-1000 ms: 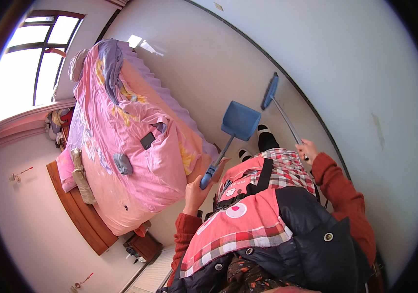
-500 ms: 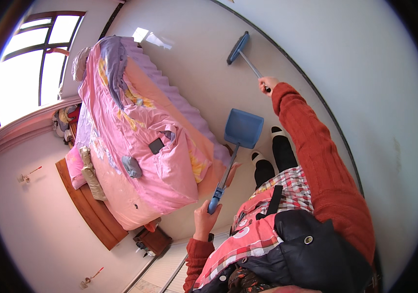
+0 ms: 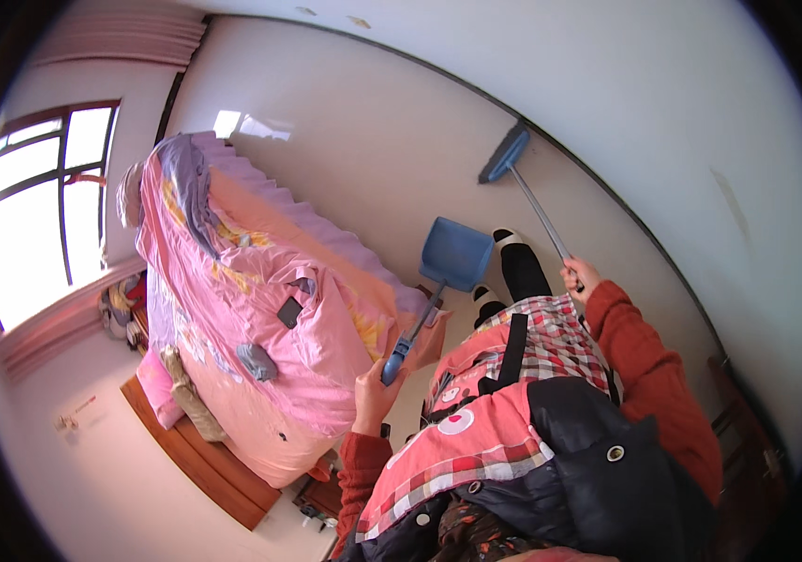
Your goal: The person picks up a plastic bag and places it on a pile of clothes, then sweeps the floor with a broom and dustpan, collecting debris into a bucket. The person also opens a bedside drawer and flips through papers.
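Rust-red sleeves (image 3: 646, 356), puffy black vest (image 3: 579, 468) with metal snaps (image 3: 616, 453), pink checked apron (image 3: 558, 339)

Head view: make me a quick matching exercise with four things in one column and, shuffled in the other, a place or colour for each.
Things:
1. Dustpan
2. Broom
3. Dark flat object
4. Headboard

Places or colours:
A. Handle held in the right hand
B. Brown
C. Handle held in the left hand
D. Lying on the pink bedding

Right pairs: 1-C, 2-A, 3-D, 4-B
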Demonstrator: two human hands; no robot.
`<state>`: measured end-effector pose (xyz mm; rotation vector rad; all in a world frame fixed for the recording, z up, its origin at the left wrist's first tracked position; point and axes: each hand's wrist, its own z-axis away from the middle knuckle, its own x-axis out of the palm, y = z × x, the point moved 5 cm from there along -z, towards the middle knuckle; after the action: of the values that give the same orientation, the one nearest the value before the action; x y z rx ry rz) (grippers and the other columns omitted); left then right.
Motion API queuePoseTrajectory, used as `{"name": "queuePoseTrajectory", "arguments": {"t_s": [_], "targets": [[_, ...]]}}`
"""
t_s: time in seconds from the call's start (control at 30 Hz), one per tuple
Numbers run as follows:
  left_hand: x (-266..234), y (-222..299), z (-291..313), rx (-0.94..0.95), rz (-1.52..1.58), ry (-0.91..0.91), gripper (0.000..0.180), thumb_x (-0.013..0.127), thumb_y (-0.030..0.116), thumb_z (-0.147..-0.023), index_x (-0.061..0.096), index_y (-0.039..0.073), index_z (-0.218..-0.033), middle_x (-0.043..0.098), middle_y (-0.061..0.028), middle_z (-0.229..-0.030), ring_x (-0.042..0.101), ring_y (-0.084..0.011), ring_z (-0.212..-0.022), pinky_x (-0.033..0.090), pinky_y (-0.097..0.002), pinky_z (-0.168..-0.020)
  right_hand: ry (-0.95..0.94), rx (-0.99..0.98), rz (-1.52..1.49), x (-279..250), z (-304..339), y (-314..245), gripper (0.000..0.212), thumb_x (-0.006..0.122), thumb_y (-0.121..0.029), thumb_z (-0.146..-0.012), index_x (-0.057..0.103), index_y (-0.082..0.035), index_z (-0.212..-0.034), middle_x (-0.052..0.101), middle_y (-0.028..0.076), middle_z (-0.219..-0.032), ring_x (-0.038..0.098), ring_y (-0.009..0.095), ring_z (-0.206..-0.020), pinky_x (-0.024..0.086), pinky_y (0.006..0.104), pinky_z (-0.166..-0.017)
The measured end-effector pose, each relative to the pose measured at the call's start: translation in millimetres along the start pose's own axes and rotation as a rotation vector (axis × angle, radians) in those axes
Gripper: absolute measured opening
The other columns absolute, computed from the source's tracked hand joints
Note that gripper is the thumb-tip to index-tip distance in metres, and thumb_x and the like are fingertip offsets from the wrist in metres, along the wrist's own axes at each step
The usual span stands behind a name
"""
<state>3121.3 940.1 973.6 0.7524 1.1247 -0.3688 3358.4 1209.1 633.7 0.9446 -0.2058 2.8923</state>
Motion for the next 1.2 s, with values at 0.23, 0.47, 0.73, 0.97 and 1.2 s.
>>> {"name": "queuePoseTrajectory", "arguments": {"t_s": [0.23,0.47,0.73,0.97,1.2], "targets": [[0,-24,-13,0.150,-0.022,-0.061,0.024,0.071,0.022,-0.074,0.058,0.003,-0.076,0.051,-0.0189,-0.057,0.052,-0.0343,-0.049,0.041,-0.0368,-0.048,0.170,0.046,-0.397,-106,63,103,0.015,0.052,-0.017,-0.090,0.042,-0.010,-0.081,0.043,0.002,-0.062,0.033,0.006,-0.043,0.029,0.0184,-0.036],[-1,-60,-16,0.299,-0.006,-0.044,0.021,0.070,0.021,-0.075,0.060,0.003,-0.080,0.051,-0.0184,-0.057,0.054,-0.0314,-0.049,0.041,-0.0364,-0.047,0.122,-0.082,-0.464,-147,88,179,0.016,0.051,-0.015,-0.089,0.043,-0.008,-0.078,0.042,0.001,-0.059,0.034,0.006,-0.041,0.029,0.0170,-0.035],[-15,-115,-22,0.224,0.074,-0.001,0.020,0.070,0.017,-0.076,0.060,0.000,-0.080,0.046,-0.0069,-0.051,0.046,-0.0120,-0.043,0.037,-0.0309,-0.043,0.023,-0.227,-0.161,-104,124,203,0.008,0.051,-0.009,-0.086,0.046,-0.008,-0.092,0.043,0.001,-0.062,0.034,0.005,-0.042,0.026,0.0188,-0.035],[-12,-115,-13,0.099,0.187,-0.076,0.018,0.068,0.018,-0.078,0.061,0.001,-0.079,0.050,0.0000,-0.052,0.047,-0.0076,-0.043,0.037,-0.0243,-0.041,0.064,-0.154,0.043,-73,69,174,0.055,0.056,-0.002,-0.082,0.035,-0.006,-0.132,0.045,0.002,-0.065,0.040,0.008,-0.047,0.029,0.0221,-0.038],[11,-75,-8,0.181,0.039,-0.112,0.019,0.068,0.018,-0.078,0.061,0.000,-0.079,0.051,-0.0021,-0.052,0.050,-0.0089,-0.044,0.040,-0.0260,-0.042,0.180,-0.150,-0.015,-154,88,185,0.063,0.055,-0.001,-0.083,0.030,-0.011,-0.140,0.044,0.003,-0.063,0.038,0.007,-0.046,0.029,0.0228,-0.036]]}}
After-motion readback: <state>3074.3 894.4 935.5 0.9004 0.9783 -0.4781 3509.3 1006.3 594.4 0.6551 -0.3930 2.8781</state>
